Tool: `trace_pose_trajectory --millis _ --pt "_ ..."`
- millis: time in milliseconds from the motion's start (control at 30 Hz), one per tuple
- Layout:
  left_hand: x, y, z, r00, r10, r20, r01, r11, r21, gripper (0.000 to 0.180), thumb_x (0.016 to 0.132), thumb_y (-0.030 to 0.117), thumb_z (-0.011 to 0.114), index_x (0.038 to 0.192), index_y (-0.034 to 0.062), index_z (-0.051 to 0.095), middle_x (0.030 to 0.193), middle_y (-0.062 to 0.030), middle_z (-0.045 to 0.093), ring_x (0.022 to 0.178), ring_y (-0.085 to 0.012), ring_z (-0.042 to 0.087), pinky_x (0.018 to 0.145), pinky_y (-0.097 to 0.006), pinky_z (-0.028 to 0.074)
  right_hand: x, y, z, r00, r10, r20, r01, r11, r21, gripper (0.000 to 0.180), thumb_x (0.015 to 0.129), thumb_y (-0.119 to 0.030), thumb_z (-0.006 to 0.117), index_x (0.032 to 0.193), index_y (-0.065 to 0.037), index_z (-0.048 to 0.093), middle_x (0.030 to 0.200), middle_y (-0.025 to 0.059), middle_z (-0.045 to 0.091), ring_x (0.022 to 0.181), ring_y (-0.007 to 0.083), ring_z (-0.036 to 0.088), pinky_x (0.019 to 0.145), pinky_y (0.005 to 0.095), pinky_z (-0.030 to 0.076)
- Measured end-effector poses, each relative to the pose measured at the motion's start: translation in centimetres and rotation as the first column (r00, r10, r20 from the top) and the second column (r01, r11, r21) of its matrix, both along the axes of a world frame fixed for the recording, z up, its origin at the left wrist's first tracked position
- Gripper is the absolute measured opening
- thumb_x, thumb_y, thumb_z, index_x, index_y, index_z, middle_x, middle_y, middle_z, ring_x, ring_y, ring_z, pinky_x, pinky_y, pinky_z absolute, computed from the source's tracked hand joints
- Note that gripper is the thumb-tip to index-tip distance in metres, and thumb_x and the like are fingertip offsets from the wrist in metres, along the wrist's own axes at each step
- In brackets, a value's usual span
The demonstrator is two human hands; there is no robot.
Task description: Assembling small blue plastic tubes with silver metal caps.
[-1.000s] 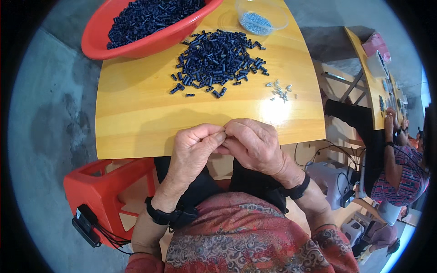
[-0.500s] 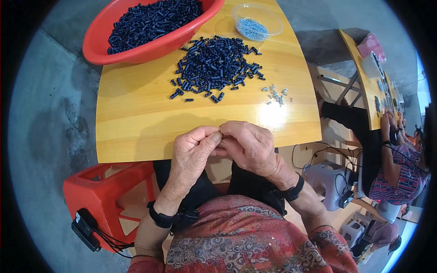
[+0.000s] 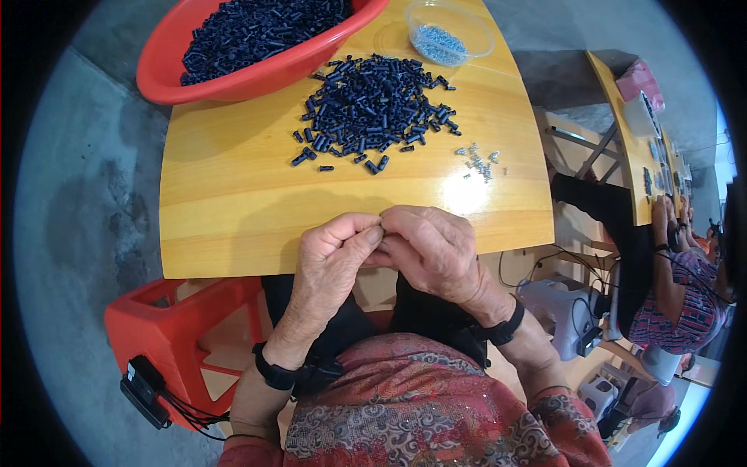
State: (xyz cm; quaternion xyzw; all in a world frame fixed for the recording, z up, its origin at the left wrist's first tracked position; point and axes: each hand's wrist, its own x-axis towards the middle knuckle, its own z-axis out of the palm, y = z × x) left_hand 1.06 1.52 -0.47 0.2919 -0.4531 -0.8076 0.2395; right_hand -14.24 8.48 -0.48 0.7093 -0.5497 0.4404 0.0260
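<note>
My left hand [image 3: 331, 257] and my right hand [image 3: 432, 249] meet fingertip to fingertip just over the table's near edge. Both are closed in a pinch, and whatever lies between the fingers is hidden. Beyond them a heap of small black plastic tube-shaped pieces [image 3: 377, 105] spreads across the table, a few lying loose at its near side. To the right of that heap is a small scatter of silvery screws [image 3: 478, 162]. A clear round tub [image 3: 482, 43] at the back holds more of the small metal pieces.
A red basin [image 3: 167, 89] full of black pieces stands at the back left of the yellow wooden table [image 3: 226, 210]. Beside my left arm is a red plastic stool [image 3: 148, 319] with a black device and cables. At right, other people sit along another table [image 3: 615, 93].
My hands stay pinched together in nearly the same place. The view has shifted slightly, so the tub and screws appear a little further right. Nothing on the table has visibly moved.
</note>
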Motion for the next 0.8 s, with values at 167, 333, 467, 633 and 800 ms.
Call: trace_pose_trajectory --millis 167,333,467,633,800 --pt "0.0 0.0 -0.4 1.0 0.012 0.017 -0.012 0.999 -0.04 0.019 0.093 0.008 0.053 0.103 -0.0062 0.062 0.092 -0.0106 0.066 0.082 -0.0152 0.065 0.075 -0.028 0.057 0.1 -0.1 -0.1 1.0 -0.014 -0.022 0.014 1.0 -0.017 0.027 0.067 0.001 0.071 0.091 0.0 0.058 0.082 0.0097 0.062 0.063 0.0222 0.062 0.054 0.0312 0.05" --pt "0.0 0.2 0.0 0.999 0.046 -0.01 -0.046 0.998 -0.048 0.019 0.094 0.007 0.053 0.103 -0.0057 0.062 0.093 -0.0098 0.066 0.083 -0.014 0.064 0.076 -0.027 0.056 0.1 -0.3 0.2 0.999 -0.022 -0.043 0.023 1.0 0.013 0.026 0.067 0.0 0.07 0.09 -0.001 0.058 0.082 0.0086 0.062 0.06 0.021 0.06 0.052 0.0304 0.049" --pt "0.1 0.3 0.0 0.998 0.067 -0.022 -0.068 0.995 -0.067 0.019 0.094 0.008 0.052 0.104 -0.0054 0.062 0.095 -0.0096 0.065 0.084 -0.0134 0.064 0.078 -0.027 0.055 0.3 -0.3 0.1 0.999 -0.032 -0.043 0.033 0.999 0.012 0.026 0.067 0.0 0.07 0.09 -0.002 0.058 0.082 0.0083 0.062 0.06 0.0208 0.06 0.052 0.0302 0.049" --pt "0.3 0.4 0.3 0.996 0.071 -0.048 -0.072 0.997 -0.019 0.02 0.094 0.009 0.054 0.104 -0.0049 0.062 0.095 -0.0099 0.065 0.085 -0.0138 0.064 0.077 -0.028 0.055 0.6 -0.3 0.6 1.0 -0.021 0.0 0.021 0.999 0.034 0.025 0.069 0.0 0.069 0.091 -0.002 0.058 0.081 0.009 0.062 0.064 0.0221 0.062 0.055 0.0307 0.05" --pt "0.4 0.2 0.1 0.994 0.091 -0.056 -0.09 0.996 0.004 0.021 0.093 0.013 0.056 0.103 -0.004 0.062 0.093 -0.0121 0.066 0.082 -0.016 0.065 0.072 -0.028 0.056 -0.3 -0.4 2.5 0.968 0.03 0.249 -0.09 0.968 0.234 0.023 0.072 0.002 0.067 0.094 -0.002 0.06 0.08 0.0104 0.062 0.07 0.0256 0.063 0.06 0.0329 0.051"
